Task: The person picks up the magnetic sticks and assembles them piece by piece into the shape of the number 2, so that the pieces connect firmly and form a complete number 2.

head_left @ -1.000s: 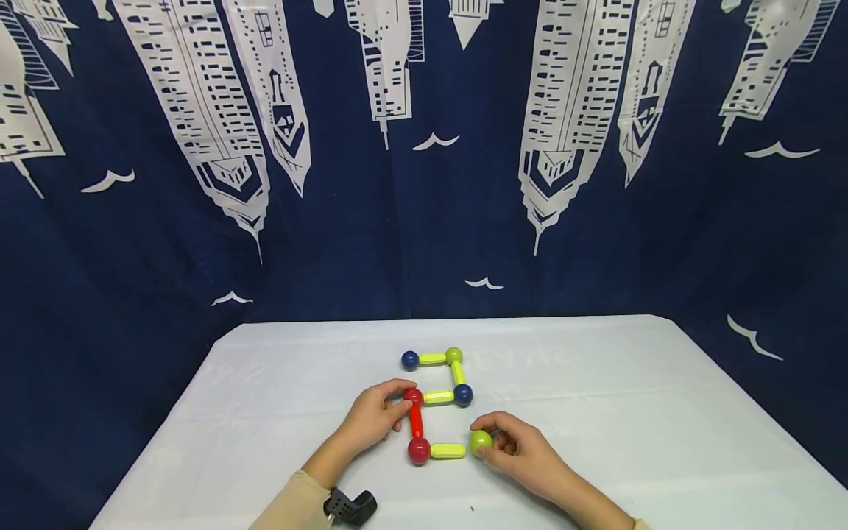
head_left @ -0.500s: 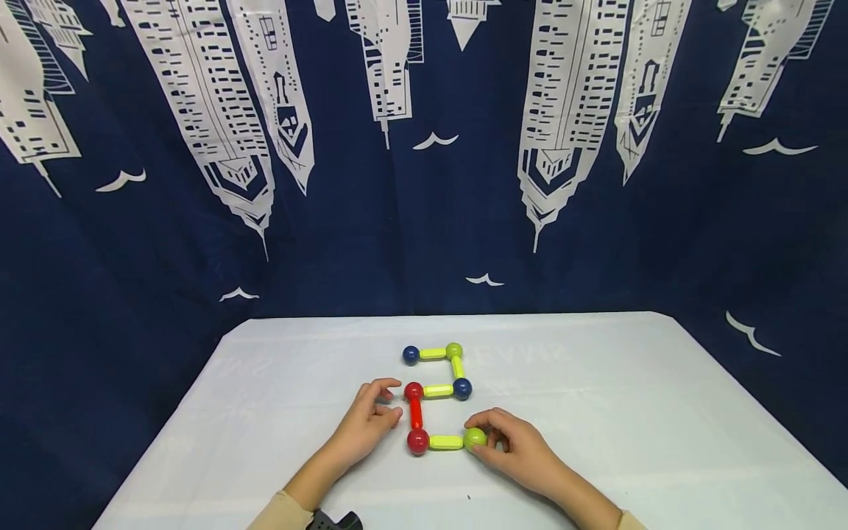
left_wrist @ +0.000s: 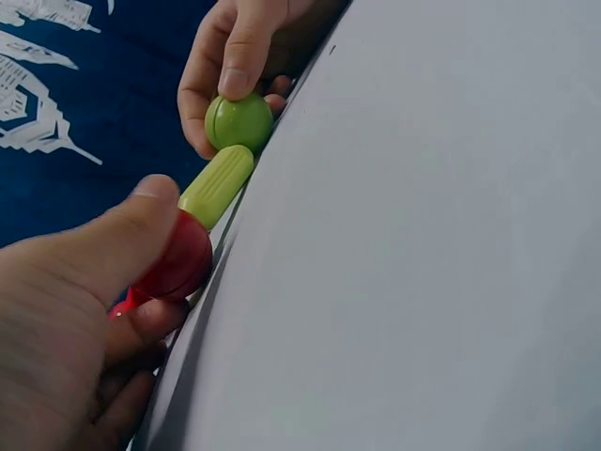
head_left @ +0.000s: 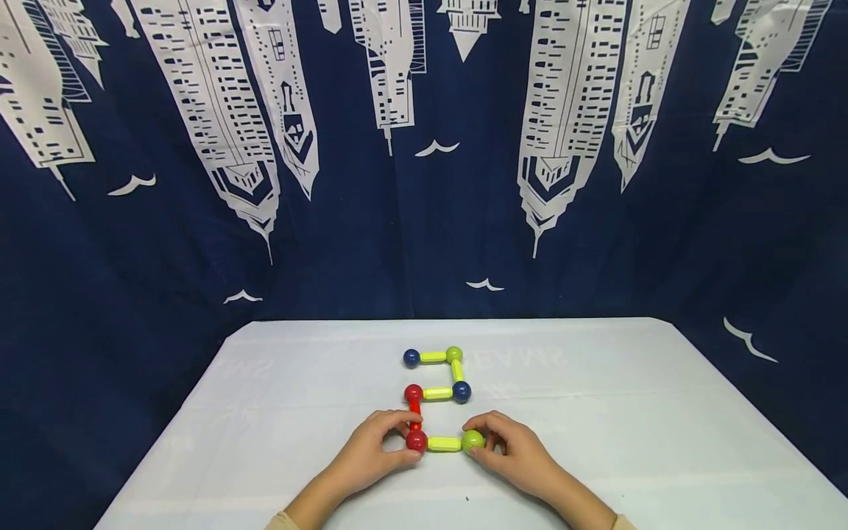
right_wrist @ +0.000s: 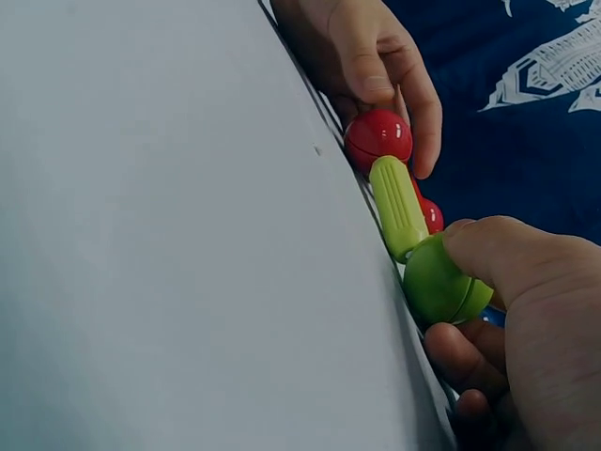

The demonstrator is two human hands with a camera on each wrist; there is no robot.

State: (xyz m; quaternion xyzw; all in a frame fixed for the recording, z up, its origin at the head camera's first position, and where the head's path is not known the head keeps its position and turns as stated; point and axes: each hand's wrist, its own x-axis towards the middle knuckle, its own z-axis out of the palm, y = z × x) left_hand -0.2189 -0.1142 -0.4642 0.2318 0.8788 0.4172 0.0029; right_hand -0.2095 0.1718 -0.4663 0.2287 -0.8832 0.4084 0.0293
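A chain of coloured balls and short rods, like a magnetic building set, lies on the table in an S-like zigzag. My left hand [head_left: 374, 453] grips the near red ball [left_wrist: 183, 258] between thumb and fingers; one finger reaches over the red rod [head_left: 415, 416]. My right hand [head_left: 517, 449] pinches the near green ball [right_wrist: 441, 282], which touches the end of a yellow-green rod [head_left: 444, 444]. That rod's other end meets the near red ball. Farther up are another red ball [head_left: 414, 393], a blue ball [head_left: 461, 391], a green ball [head_left: 453, 355] and a second blue ball [head_left: 411, 358].
A white table [head_left: 629, 412] carries the chain, with bare surface to either side of it. Behind the table hangs a dark blue cloth [head_left: 371, 243] printed with white buildings and birds. A small dark speck [head_left: 467, 499] lies near the table's front.
My left hand let go of the upper red ball, drew back, then came to the near red ball. My right hand brought the green ball left against the rod's end.
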